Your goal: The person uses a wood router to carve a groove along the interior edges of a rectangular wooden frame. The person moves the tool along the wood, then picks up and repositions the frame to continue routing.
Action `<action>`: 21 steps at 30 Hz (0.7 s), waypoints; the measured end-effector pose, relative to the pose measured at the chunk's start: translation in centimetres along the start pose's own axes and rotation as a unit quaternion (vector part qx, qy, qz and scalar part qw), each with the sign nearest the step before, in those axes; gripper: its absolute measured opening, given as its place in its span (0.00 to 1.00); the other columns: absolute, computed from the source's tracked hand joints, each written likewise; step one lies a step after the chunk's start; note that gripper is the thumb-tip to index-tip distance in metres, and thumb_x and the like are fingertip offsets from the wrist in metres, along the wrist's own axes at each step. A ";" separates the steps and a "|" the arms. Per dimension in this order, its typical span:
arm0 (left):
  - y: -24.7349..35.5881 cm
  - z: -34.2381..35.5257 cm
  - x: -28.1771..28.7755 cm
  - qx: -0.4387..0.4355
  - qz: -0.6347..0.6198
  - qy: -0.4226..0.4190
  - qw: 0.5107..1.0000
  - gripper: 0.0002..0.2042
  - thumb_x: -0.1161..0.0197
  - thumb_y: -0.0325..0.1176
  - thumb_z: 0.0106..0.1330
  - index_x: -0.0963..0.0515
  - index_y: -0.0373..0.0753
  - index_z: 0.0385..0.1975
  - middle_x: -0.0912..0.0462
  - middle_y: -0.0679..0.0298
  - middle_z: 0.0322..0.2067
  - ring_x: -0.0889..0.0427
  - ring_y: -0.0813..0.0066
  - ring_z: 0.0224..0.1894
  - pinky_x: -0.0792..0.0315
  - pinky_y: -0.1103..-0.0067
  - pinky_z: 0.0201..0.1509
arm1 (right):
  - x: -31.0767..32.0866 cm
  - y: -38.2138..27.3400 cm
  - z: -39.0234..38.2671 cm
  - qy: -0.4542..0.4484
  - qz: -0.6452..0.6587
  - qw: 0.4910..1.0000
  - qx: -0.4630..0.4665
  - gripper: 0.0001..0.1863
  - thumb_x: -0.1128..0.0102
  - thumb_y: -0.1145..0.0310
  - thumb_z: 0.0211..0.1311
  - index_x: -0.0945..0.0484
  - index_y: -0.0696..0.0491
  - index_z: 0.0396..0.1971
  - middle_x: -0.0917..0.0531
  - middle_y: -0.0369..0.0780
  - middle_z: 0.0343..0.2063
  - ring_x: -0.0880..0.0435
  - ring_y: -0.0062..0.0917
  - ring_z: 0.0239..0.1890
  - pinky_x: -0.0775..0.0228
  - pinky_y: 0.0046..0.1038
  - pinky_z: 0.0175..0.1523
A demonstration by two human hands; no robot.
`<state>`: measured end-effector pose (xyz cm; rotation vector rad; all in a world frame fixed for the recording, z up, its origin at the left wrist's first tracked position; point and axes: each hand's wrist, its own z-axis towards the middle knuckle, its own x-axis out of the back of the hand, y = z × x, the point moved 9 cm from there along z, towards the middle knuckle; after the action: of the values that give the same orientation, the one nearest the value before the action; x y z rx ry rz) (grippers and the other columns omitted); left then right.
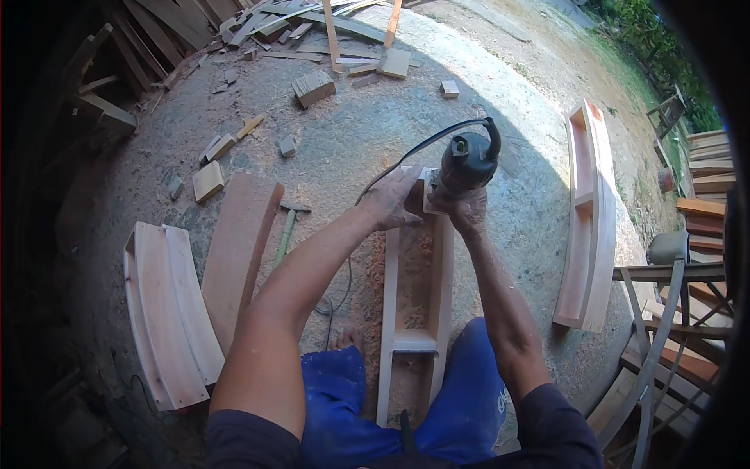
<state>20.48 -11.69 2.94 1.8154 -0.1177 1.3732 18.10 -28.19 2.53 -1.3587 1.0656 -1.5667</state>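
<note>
Head view, looking down past two bare forearms. Seeing the right hand wrapped round the lower body of an upright, black, cylindrical handheld power tool, with the elbow bent out to the right and the forearm angled forward and a bit left. Got that tool parked at the far end of a long, narrow, pale wooden box frame, running lengthwise between legs in blue cloth trousers.

Also seeing the left hand at the same far end, just left of the tool, back of the hand up, fingers forward over the edge, thumb stretched well apart. Can't tell whether really clamped on the wood or just resting there. Holding the left elbow bent and wide, forearm slanting in toward the middle, wrist near the thin black cord.

Further left, spotted a green-handled hammer with a metal head, next to a broad, reddish-brown wooden plank and a pale, slatted wooden piece. Over right, well apart, noticed another long, pale wooden box frame, on a grey floor strewn with shavings.
</note>
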 end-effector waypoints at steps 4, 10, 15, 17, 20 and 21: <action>-1.2 2.1 -1.4 -0.029 -0.081 0.017 0.996 0.56 0.18 0.48 0.51 0.46 0.37 0.78 0.29 0.41 0.66 0.30 0.44 0.70 0.36 0.61 0.76 | -1.1 2.8 1.0 0.009 0.050 0.999 -0.005 0.42 0.16 0.66 0.44 0.28 0.53 0.62 0.16 0.38 0.55 0.17 0.27 0.57 0.26 0.32 0.63; -1.6 3.9 -2.3 -0.056 -0.069 0.011 0.996 0.38 0.23 0.49 0.54 0.28 0.53 0.67 0.23 0.60 0.64 0.28 0.54 0.69 0.42 0.52 0.72 | -2.1 1.8 1.6 0.026 0.055 0.998 0.032 0.44 0.17 0.67 0.44 0.31 0.53 0.63 0.18 0.38 0.54 0.19 0.25 0.57 0.25 0.30 0.61; -1.2 4.3 -2.1 -0.049 -0.030 0.025 0.998 0.36 0.25 0.48 0.55 0.28 0.57 0.67 0.23 0.64 0.64 0.30 0.59 0.72 0.49 0.45 0.73 | -2.0 2.2 1.8 0.028 0.089 0.995 0.047 0.44 0.17 0.67 0.45 0.31 0.53 0.64 0.17 0.38 0.54 0.18 0.25 0.55 0.24 0.30 0.60; -0.7 4.6 -1.8 -0.035 -0.009 0.011 0.999 0.37 0.26 0.48 0.56 0.30 0.56 0.69 0.22 0.62 0.63 0.29 0.59 0.72 0.49 0.46 0.74 | -1.9 2.3 2.3 0.020 0.067 0.996 0.049 0.43 0.18 0.67 0.46 0.31 0.53 0.63 0.17 0.37 0.54 0.18 0.24 0.55 0.24 0.30 0.60; 1.1 4.9 -0.5 -0.012 -0.089 -0.044 0.995 0.38 0.27 0.48 0.58 0.33 0.53 0.70 0.22 0.60 0.62 0.27 0.58 0.70 0.52 0.47 0.77 | -1.4 2.5 2.7 0.003 -0.003 0.999 0.036 0.42 0.19 0.67 0.47 0.30 0.53 0.63 0.17 0.36 0.54 0.17 0.24 0.54 0.24 0.30 0.59; 1.3 5.2 -0.6 -0.007 -0.104 -0.056 0.993 0.38 0.28 0.48 0.58 0.34 0.52 0.70 0.21 0.59 0.61 0.27 0.57 0.70 0.53 0.48 0.78 | -1.0 3.0 3.1 0.003 -0.005 0.999 0.034 0.41 0.19 0.68 0.47 0.30 0.53 0.63 0.17 0.36 0.54 0.17 0.23 0.53 0.24 0.30 0.59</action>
<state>23.47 -16.12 2.87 1.8369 0.0036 1.1219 21.39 -28.52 -0.39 -1.3154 1.0024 -1.6014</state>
